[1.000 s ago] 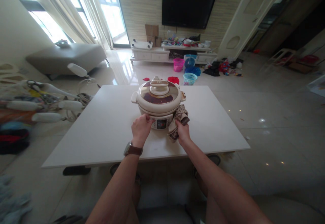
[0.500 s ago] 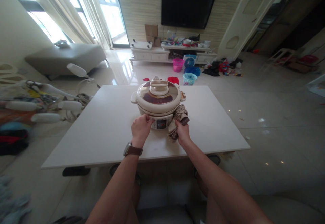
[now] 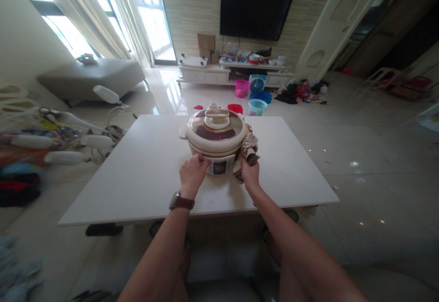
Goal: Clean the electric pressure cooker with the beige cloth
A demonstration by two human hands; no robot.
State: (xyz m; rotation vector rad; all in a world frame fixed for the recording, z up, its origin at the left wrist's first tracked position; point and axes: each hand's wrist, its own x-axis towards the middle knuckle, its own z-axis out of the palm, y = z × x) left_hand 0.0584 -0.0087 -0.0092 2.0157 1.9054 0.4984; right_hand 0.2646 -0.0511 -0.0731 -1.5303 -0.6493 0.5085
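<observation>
A cream electric cooker (image 3: 216, 140) with a lid and knob stands in the middle of a white table (image 3: 144, 174). My left hand (image 3: 191, 174), with a watch on the wrist, presses against the cooker's front left side, fingers curled on its lower rim. My right hand (image 3: 250, 174) is closed on a brown patterned cloth (image 3: 249, 145) held against the cooker's right side. The cooker's control panel faces me between the two hands.
A rack with white-handled tools and scissors (image 3: 58, 142) stands left of the table. Beyond it are a grey bench (image 3: 89, 76), a TV cabinet (image 3: 233, 71) with clutter, and pink and blue baskets (image 3: 255, 105) on the glossy floor. My knees are below the table's near edge.
My right hand has moved the cloth up and farther round the cooker's right side. The left hand stays on the cooker's front.
</observation>
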